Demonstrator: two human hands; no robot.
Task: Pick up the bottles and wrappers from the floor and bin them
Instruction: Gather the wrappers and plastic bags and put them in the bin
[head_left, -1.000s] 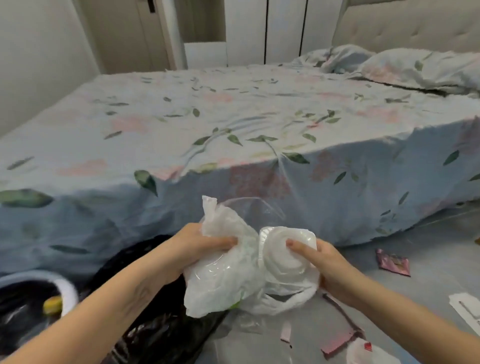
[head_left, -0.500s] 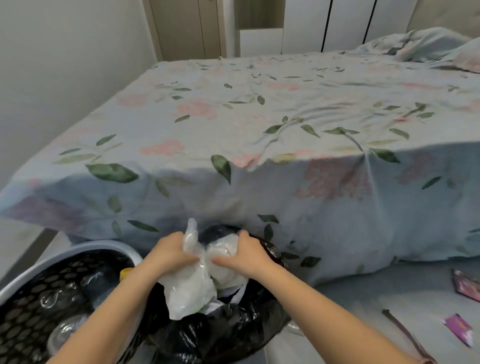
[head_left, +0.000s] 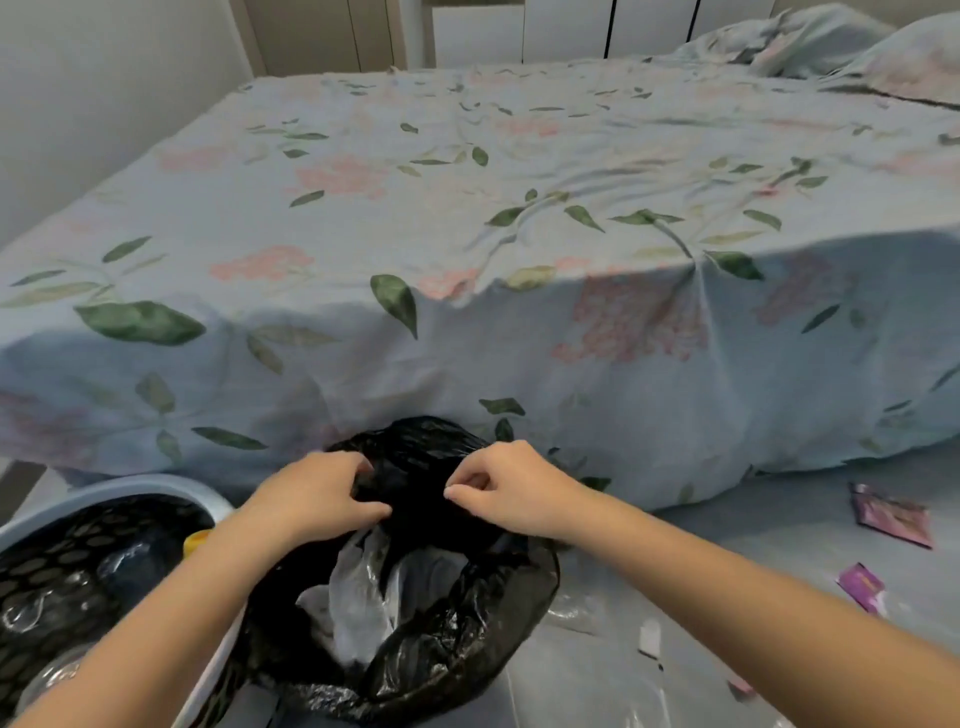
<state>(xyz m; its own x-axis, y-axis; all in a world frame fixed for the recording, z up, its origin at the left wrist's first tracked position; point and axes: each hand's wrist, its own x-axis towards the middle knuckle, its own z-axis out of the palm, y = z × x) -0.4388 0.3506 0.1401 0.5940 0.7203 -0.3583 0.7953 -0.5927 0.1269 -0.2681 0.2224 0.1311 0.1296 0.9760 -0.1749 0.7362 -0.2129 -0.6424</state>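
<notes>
A black bin bag (head_left: 447, 660) stands open on the floor at the foot of the bed. White crumpled plastic (head_left: 358, 597) lies inside it. My left hand (head_left: 317, 493) grips the bag's far rim on the left side, fingers curled into the black film. My right hand (head_left: 506, 486) pinches the same rim on the right. A dark pink wrapper (head_left: 891, 514) and a smaller purple wrapper (head_left: 862, 584) lie on the floor to the right. Clear plastic scraps (head_left: 649, 636) lie near the bag.
A light blue basket (head_left: 156, 491) with a black mesh liner sits at the left, holding clear plastic and a yellow item (head_left: 196, 540). The bed (head_left: 467, 234) with a floral sheet fills the space ahead. Grey floor (head_left: 753, 597) stretches right.
The white plastic bundle that both hands held has dropped into the black bag. Both hands have let go of it and now hold the bag's rim.
</notes>
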